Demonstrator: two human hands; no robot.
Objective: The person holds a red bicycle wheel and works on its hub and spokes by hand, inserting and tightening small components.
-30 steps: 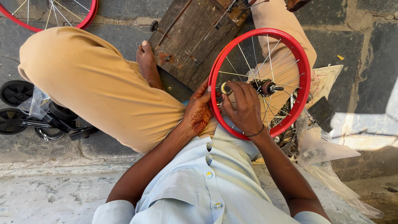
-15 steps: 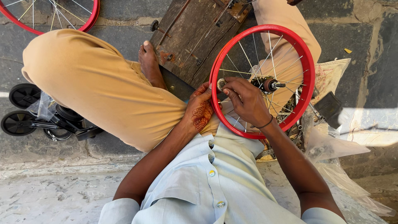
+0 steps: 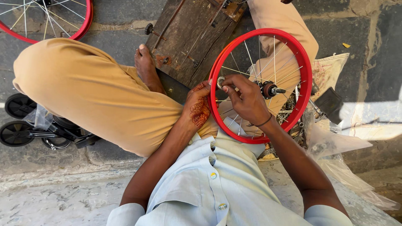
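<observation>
Your left hand (image 3: 197,106) grips red wheel rim (image 3: 307,75), propped across your lap. Your right hand (image 3: 247,100) pinches small round spoke tool (image 3: 220,80) at rim's inner edge. Hub (image 3: 268,89) fitted, spokes laced; judging by this, nipple tightening under way, most unchecked.

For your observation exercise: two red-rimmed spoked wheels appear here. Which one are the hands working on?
The small red wheel in the lap, gripped by the left hand and right hand; the other wheel lies untouched at top left.
</observation>
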